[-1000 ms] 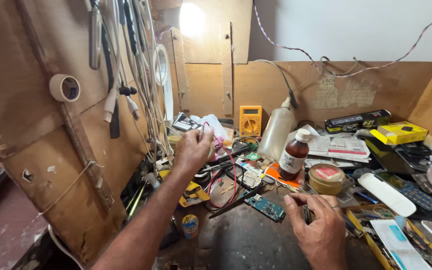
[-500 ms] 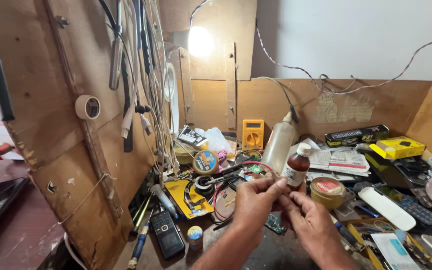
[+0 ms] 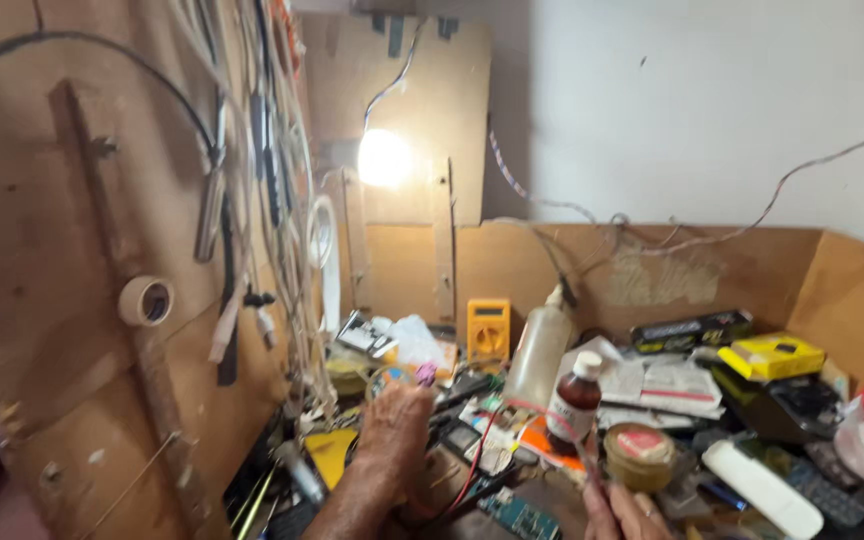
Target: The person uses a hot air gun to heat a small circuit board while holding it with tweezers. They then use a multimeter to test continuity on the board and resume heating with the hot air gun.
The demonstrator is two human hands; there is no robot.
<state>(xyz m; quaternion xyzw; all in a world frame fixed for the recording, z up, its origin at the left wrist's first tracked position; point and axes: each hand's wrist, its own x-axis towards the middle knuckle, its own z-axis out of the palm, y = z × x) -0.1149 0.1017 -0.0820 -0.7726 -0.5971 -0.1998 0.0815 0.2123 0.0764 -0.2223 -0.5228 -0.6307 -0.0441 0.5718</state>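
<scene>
Left hand [image 3: 397, 430] raised over the cluttered tabletop [image 3: 552, 500], fingers bunched and pinched on a small purple-tipped part [image 3: 426, 374] at the fingertips. Right hand [image 3: 624, 512] low at the frame's bottom edge, mostly cropped; fingertips closed on a thin rod-like tool [image 3: 586, 462], kind not discernible. Tool's long axis steeply upright, upper end leaning up and left toward the brown bottle with white cap [image 3: 574, 400]. Judged light, stiff and slender, easily rolled between fingers; best gripped near the lower end for tip control. Purple-tipped part judged tiny, light, easily dropped; orientation too blurred to tell. Red wire [image 3: 474, 452] curving between the 2 hands. Round tin [image 3: 638, 455] just beside the tool, yellow multimeter [image 3: 488, 329] and clear squeeze bottle [image 3: 538, 355] behind, green circuit board [image 3: 519, 516] near the front edge.
</scene>
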